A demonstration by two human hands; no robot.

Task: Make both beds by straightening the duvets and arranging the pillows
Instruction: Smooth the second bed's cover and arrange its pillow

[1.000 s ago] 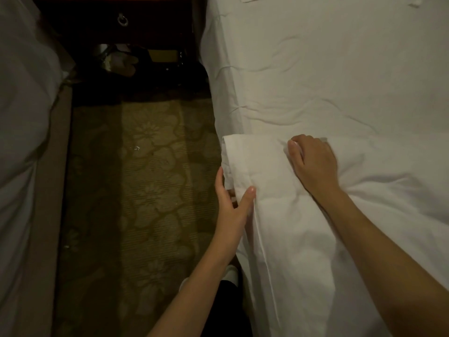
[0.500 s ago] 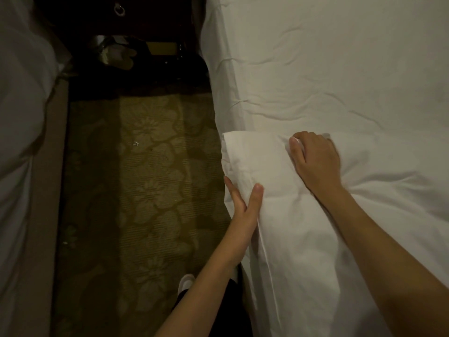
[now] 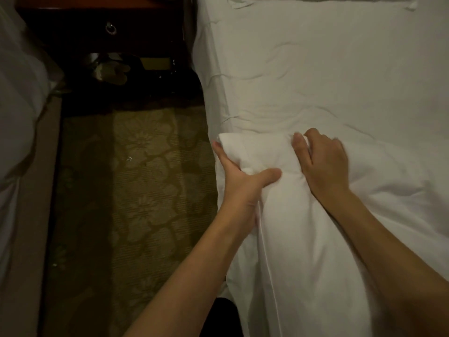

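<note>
In the head view, the white duvet (image 3: pixel 328 227) covers the lower part of the right-hand bed (image 3: pixel 315 69), its top corner lying at the bed's left edge around 9 o'clock from the picture's centre. The left hand (image 3: pixel 243 181) grips that corner, fingers curled under the side edge and thumb pressed across the top, while the right hand (image 3: pixel 323 161), toward 3 o'clock of the left, pinches the duvet's upper hem with curled fingers. A pillow (image 3: pixel 323 0) shows only as a strip at 12 o'clock, well apart from the hands. The second bed (image 3: pixel 17 113) lies at 9 o'clock across the patterned carpet (image 3: pixel 136 178), with a dark nightstand (image 3: pixel 109 27) at 11 o'clock. Judged from this, the step in hand is squaring the duvet's top corner on this bed; the next move likely calls for drawing the hem toward the pillow with both hands pulling evenly, so the edge lies straight and the wrinkled sheet (image 3: pixel 315 98) gets covered
</note>
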